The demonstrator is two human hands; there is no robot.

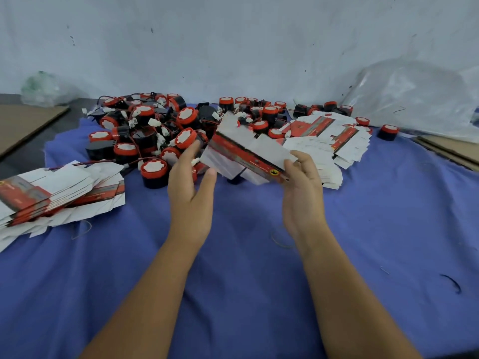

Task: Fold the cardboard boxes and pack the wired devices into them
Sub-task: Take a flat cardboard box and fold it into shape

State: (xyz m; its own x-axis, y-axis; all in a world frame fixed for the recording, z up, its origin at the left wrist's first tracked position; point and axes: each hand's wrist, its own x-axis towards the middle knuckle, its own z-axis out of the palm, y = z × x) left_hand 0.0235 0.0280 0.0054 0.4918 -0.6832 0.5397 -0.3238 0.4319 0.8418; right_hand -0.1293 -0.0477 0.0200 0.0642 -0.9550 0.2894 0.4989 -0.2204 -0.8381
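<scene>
Both forearms reached in from the near edge over the blue cloth (259, 294) covering the counter, and between the hands hung one cardboard box (246, 154), half opened and tilted, its red band facing up and its white flaps loose. The right hand (303, 193) pinched the box's near right corner between thumb and fingers; the left hand (190, 193) was open, fingers straight, its thumb just beside the box's left end, contact hard to confirm. To square the sleeve well, I judged the left hand should press the opposite edge inward while the right kept its corner steady, then tuck the end flaps. Whether anything sat inside the box could not be told. Beyond it lay the heap of wired devices (155, 130), red-capped and black. Flat box blanks (337, 143) lay stacked to the right, another stack of blanks (51, 195) to the left.
</scene>
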